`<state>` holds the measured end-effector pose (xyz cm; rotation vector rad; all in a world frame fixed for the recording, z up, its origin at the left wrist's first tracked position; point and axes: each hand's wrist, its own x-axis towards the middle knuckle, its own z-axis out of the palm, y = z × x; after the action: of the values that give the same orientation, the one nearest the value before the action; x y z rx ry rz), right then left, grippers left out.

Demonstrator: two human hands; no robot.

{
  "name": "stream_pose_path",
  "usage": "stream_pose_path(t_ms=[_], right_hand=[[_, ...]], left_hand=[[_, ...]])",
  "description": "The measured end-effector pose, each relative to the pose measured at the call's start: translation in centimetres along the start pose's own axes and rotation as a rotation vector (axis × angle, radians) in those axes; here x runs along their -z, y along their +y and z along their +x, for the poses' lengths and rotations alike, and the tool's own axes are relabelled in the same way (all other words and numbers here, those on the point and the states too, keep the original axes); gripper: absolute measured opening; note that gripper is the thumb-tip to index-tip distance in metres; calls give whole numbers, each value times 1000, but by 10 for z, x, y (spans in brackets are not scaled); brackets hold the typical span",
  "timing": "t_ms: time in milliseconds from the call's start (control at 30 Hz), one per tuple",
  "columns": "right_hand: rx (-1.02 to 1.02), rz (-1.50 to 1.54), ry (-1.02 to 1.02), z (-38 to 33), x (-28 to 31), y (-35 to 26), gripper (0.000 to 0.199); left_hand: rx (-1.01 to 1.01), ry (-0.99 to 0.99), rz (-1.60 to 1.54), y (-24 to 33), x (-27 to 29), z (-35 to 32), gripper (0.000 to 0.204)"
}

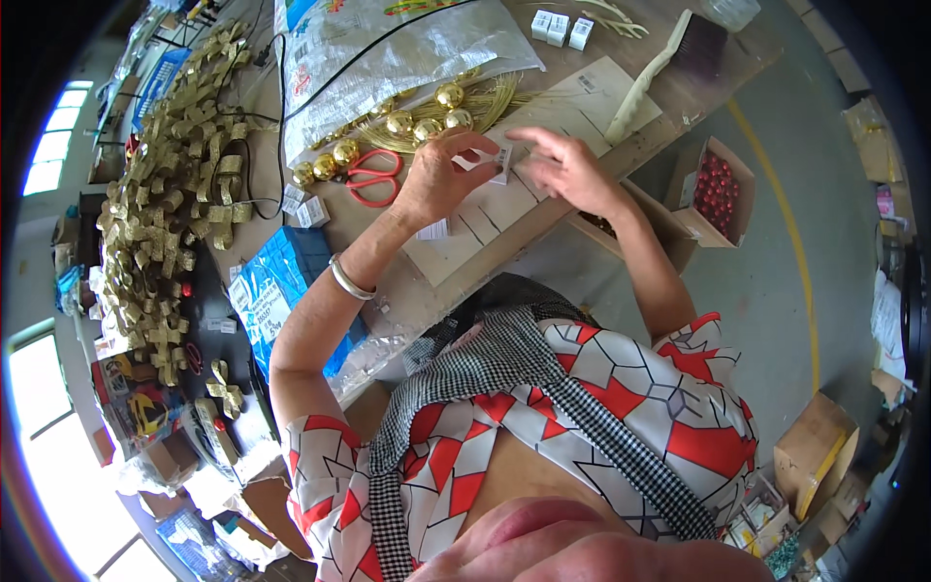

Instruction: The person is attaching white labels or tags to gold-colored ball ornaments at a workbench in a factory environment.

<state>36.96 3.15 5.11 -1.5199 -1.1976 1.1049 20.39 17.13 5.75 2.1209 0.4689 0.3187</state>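
Observation:
Over the work table's near edge, my left hand (436, 179) is closed in a pinch at a small white printed label (502, 163). Just right of the label is my right hand (572, 173), its fingers apart and nothing visible in them. A pair of red-handled scissors (374, 178) lies left of my left hand. Beyond both hands, shiny gold balls (399, 122) rest beside a bundle of thin gold wire stems (499, 97). Beneath my hands is a flat cardboard sheet (465, 242) with dark lines across it.
A large clear plastic bag (388, 58) covers the far table. Gold ribbon bows (160, 223) heap up at left, near a blue package (281, 291). A brush (669, 68) and small white label stacks (558, 29) lie at far right. A box of red berries (718, 189) stands beyond the table edge.

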Motion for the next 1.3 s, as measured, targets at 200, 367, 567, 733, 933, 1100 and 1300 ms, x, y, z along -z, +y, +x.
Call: stream_pose_path(t_ms=[200,367,567,733,933,1100,1300], right_hand=[[247,-57,207,16,8,21,28],[261,-246,260,21,4,5,27],[191,116,337,32,-7,8,25],[405,-2,426,36,-13,14,25],[245,212,375,32,-12,11,25],[248,304,502,31,-22,15,24],[304,304,594,27,-26,18,23]], left_hand=[[-127,-76,203,11,4,15,17],[-353,-66,436,15,6,16,8],[-481,16,580,9,-6,19,12],[-544,91,586,7,-11,17,15],[-564,140,617,0,-15,17,13],[-532,108,607,-1,-16,16,19],[-551,131,594,-4,-17,15,20]])
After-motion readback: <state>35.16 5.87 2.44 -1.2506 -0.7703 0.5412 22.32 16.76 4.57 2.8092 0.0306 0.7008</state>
